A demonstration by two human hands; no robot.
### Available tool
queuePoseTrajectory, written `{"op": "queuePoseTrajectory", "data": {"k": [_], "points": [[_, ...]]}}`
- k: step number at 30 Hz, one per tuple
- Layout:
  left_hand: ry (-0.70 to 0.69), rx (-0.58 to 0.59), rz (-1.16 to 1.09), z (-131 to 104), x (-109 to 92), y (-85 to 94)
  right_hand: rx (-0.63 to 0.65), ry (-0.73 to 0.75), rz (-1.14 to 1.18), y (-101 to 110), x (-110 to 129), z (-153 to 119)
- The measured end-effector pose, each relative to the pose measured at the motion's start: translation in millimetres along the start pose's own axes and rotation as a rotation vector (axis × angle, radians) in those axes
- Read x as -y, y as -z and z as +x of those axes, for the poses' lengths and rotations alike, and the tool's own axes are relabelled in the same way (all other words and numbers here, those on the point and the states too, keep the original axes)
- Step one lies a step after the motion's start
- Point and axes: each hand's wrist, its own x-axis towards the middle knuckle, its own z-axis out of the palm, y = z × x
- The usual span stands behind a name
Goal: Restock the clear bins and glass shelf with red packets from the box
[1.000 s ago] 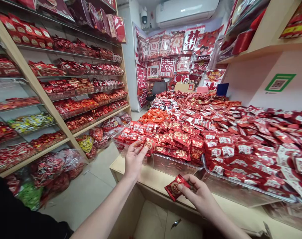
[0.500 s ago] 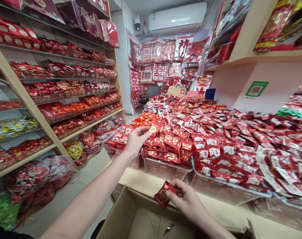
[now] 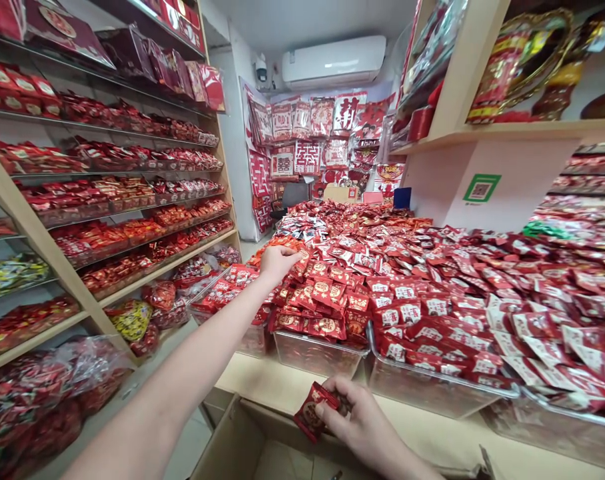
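My left hand reaches over the heap of red packets in a clear bin, its fingers pinched at the heap's back left edge. Whatever lies between those fingertips is too small to make out. Nearer to me, my right hand is closed around red packets with gold print. It is held above the back edge of an open cardboard box, in front of the bins.
More clear bins of red packets stand to the right, and one to the left. Shelves line the left side. A wooden shelf overhangs at the right.
My left hand has moved farther back over the packets, and its fingers have closed. My right hand still holds its packets. The view has shifted slightly right.
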Motion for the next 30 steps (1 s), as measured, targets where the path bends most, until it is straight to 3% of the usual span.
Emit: {"op": "queuePoseTrajectory", "data": {"k": [13, 30], "points": [[0.062, 0.095, 0.246, -10.5, -16.7, -1.9, -0.009, 0.013, 0.014, 1.9, 2.8, 0.0], [-0.087, 0.131, 0.650, -19.9, -21.4, -1.3, -0.005, 0.022, -0.028, 3.0, 4.3, -0.3]]}}
